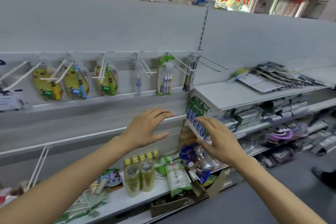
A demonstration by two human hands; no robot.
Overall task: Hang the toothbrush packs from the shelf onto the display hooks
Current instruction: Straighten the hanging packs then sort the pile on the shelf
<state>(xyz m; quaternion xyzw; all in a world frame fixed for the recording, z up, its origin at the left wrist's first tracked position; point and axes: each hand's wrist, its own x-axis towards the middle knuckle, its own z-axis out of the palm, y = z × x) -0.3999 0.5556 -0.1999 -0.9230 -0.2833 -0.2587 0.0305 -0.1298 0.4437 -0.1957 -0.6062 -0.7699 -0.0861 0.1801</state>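
Both bare forearms reach toward a white shop gondola; left hand (145, 127) hovers in front of the back panel, fingers (161, 114) straight and loosely spread, holding nothing; right hand (221, 137) lies just beside it to the right, fingers (204, 121) straight and slightly apart, over the edge of a blue-and-white printed box (197, 125) tucked under the right-hand shelf; cannot tell whether they touch it; toothbrush packs (272, 78) lie in a fanned, overlapping pile on the upper right shelf (227, 94), well apart from both hands; along the rail above the hands, display hooks (183, 63) jut forward; one green-topped pack (164, 76) hangs on a hook, a dark slim pack (189, 74) on the next hook to its right; further left, yellow children's brush packs (76, 82) hang on white hooks; bottom shelf carries two jars (140, 176) and white pouches (177, 176).
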